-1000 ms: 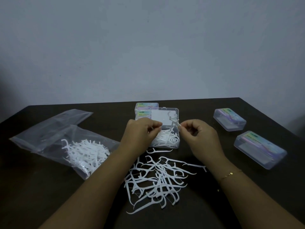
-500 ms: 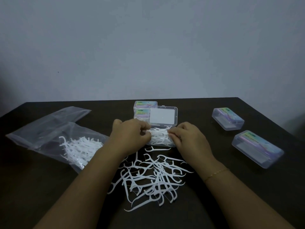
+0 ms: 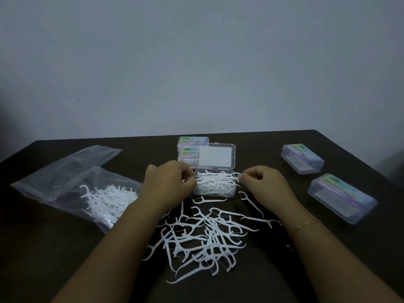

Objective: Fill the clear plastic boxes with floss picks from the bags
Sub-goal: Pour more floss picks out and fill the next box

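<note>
An open clear box (image 3: 227,194) sits mid-table, packed with white floss picks (image 3: 215,182), its lid (image 3: 216,157) tipped back. My left hand (image 3: 169,184) rests at the box's left rim with its fingers curled against the picks. On the opposite rim, my right hand (image 3: 262,184) pinches the end of a pick that sticks out over the edge. A loose pile of picks (image 3: 207,237) lies on the table between my forearms. Left of it is a clear plastic bag (image 3: 65,171) with more picks (image 3: 109,200) inside.
Two closed clear boxes (image 3: 301,158) (image 3: 342,197) with coloured labels lie at the right. Two more closed boxes (image 3: 192,147) are stacked behind the open one. The dark table (image 3: 43,248) ends at a grey wall behind.
My right hand carried a pick down to the box, both hands pressed on the picks inside, and now they have drawn apart to the box's two rims.
</note>
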